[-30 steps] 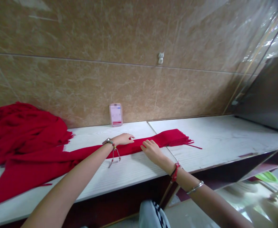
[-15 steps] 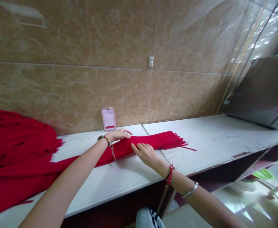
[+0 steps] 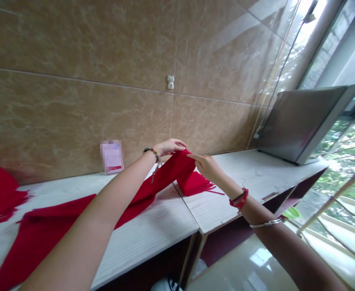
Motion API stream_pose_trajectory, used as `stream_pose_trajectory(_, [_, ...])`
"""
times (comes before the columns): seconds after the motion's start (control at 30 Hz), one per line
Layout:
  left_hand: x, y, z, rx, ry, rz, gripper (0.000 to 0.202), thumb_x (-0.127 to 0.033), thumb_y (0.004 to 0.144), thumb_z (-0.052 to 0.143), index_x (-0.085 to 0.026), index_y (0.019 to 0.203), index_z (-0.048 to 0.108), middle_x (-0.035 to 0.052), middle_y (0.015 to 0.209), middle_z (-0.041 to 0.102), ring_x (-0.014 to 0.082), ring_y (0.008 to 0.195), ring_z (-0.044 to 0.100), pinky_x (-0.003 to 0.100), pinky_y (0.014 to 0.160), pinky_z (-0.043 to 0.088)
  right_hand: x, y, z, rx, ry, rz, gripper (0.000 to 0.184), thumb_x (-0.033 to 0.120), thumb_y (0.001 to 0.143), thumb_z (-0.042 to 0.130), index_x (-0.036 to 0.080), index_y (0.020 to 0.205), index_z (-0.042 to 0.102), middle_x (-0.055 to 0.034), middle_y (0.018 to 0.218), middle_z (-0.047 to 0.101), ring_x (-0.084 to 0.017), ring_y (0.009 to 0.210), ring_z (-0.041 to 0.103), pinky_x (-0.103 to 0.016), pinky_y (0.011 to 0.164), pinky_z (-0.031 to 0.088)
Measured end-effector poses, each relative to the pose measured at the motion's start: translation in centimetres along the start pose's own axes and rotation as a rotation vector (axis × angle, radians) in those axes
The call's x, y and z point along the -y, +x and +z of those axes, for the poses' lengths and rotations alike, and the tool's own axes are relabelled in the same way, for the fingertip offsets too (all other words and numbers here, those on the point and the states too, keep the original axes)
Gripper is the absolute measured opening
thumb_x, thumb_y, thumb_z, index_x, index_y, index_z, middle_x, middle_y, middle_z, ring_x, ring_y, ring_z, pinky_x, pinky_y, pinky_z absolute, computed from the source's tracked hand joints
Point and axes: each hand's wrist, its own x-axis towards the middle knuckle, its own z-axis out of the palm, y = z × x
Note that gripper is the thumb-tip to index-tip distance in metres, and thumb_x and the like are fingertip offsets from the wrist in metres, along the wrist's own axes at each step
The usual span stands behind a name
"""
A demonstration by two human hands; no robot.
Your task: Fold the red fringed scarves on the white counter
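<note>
Red scarf [image 3: 162, 178] lifted mid-length off the worktop [image 3: 244, 169]
Head view: left hand [image 3: 168, 146] and right hand [image 3: 207, 165] now pinch up what lay flat, so the strip bends there; its fringed end lies between front and back edges.

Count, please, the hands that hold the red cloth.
2: the left hand at the left of the raised fold in the red cloth, the right hand at its right. No other hand seems hidden.

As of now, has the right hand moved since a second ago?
Yes. Judged against the cat figure, the right hand has moved up and rightward, from below-left to below-right of it.
</note>
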Motion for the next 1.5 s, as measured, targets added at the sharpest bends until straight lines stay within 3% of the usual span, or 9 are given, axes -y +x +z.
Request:
stream_pose_trajectory(0.17, [1.7, 2.4, 6.8, -0.016, 0.297, 0.016, 0.043, -0.034, 0.083, 0.045, -0.012, 0.121, 0.046, 0.0139, 0.122, 0.053, 0.0229, 0.112, 0.048, 0.032, 0.09, 0.037, -6.8, -3.8, 4.2, 0.111, 0.038, 0.106, 0.045, 0.007, 0.079, 0.035, 0.018, 0.115, 0.059, -0.0079, 0.095, 0.068, -0.015, 0.078, 0.062, -0.024, 0.071, 0.045])
stream_pose_trajectory(0.27, [4.2, -0.1, 10.5, -0.019, 0.496, 0.062, 0.063, -0.052, 0.077, 0.051, -0.018, 0.129, 0.038, 0.0148, 0.139, 0.035, 0.0312, 0.126, 0.031, 0.043, 0.1, 0.027, -8.6, -5.9, 6.4, 0.191, 0.035, 0.139, 0.044, 0.008, 0.081, 0.038, 0.02, 0.119, 0.057, -0.0069, 0.096, 0.067, -0.015, 0.082, 0.062, -0.025, 0.074, 0.046])
stream_pose_trajectory(0.37, [6.4, -3.3, 12.5, -0.011, 0.752, 0.107, 0.075, -0.053, 0.078, 0.051, -0.018, 0.138, 0.024, 0.0155, 0.147, 0.017, 0.0321, 0.134, 0.011, 0.049, 0.104, 0.016, -9.1, -6.9, 7.2, 0.123, 0.038, 0.098, 0.045, 0.007, 0.081, 0.039, 0.02, 0.121, 0.055, -0.0089, 0.113, 0.06, -0.016, 0.096, 0.058, -0.028, 0.081, 0.047])
stream_pose_trajectory(0.53, [8.1, -5.5, 13.0, -0.046, 0.888, 0.135, 0.057, -0.034, 0.088, 0.043, -0.016, 0.139, 0.023, 0.0128, 0.148, 0.013, 0.0271, 0.136, 0.006, 0.041, 0.108, 0.013, -9.2, -6.8, 6.8, 0.085, 0.005, -0.059, 0.04, 0.012, 0.088, 0.035, 0.02, 0.122, 0.053, -0.0087, 0.128, 0.051, -0.018, 0.109, 0.052, -0.034, 0.09, 0.045])
stream_pose_trajectory(0.83, [8.4, -5.3, 12.9, -0.038, 0.838, 0.139, 0.047, -0.038, 0.092, 0.032, -0.017, 0.133, 0.036, 0.0102, 0.146, 0.024, 0.0261, 0.134, 0.015, 0.045, 0.107, 0.016, -10.7, -7.7, 7.0, 0.2, 0.02, -0.101, 0.043, 0.007, 0.083, 0.037, 0.015, 0.124, 0.051, -0.0122, 0.122, 0.056, -0.019, 0.11, 0.052, -0.036, 0.092, 0.045])
stream_pose_trajectory(0.97, [6.8, -3.9, 12.6, -0.142, 0.764, 0.148, 0.044, -0.033, 0.093, 0.023, -0.015, 0.13, 0.04, 0.0112, 0.143, 0.03, 0.0237, 0.133, 0.021, 0.044, 0.106, 0.02, -9.8, -5.5, 5.7, 0.144, 0.065, -0.072, 0.048, 0.002, 0.075, 0.038, 0.016, 0.117, 0.058, -0.0113, 0.126, 0.052, -0.019, 0.116, 0.049, -0.036, 0.096, 0.042])
stream_pose_trajectory(1.07, [6.5, -2.8, 13.1, -0.153, 0.756, 0.084, 0.048, -0.031, 0.091, 0.028, -0.009, 0.133, 0.033, 0.0152, 0.143, 0.029, 0.0268, 0.132, 0.021, 0.046, 0.105, 0.021, -8.0, -2.7, 5.6, 0.064, 0.06, 0.035, 0.044, 0.008, 0.083, 0.032, 0.015, 0.119, 0.056, -0.012, 0.127, 0.052, -0.018, 0.119, 0.045, -0.036, 0.099, 0.037])
stream_pose_trajectory(1.3, [8.9, -2.5, 14.6, -0.157, 0.738, 0.05, 0.054, -0.035, 0.09, 0.024, -0.006, 0.136, 0.028, 0.0151, 0.144, 0.026, 0.0254, 0.133, 0.02, 0.043, 0.107, 0.019, -7.3, -2.5, 10.5, 0.433, -0.15, 0.038, 0.041, 0.019, 0.092, 0.027, 0.019, 0.13, 0.043, -0.015, 0.139, 0.036, -0.026, 0.127, 0.033, -0.056, 0.094, 0.035])
stream_pose_trajectory(1.5, [9.0, -2.6, 14.6, -0.111, 0.689, 0.054, 0.057, -0.038, 0.091, 0.021, -0.005, 0.138, 0.024, 0.0145, 0.145, 0.021, 0.0246, 0.135, 0.014, 0.042, 0.108, 0.016, -8.1, -4.1, 11.2, 0.482, -0.181, 0.068, 0.044, 0.022, 0.094, 0.021, 0.021, 0.136, 0.033, -0.0157, 0.144, 0.026, -0.026, 0.131, 0.026, -0.06, 0.092, 0.033])
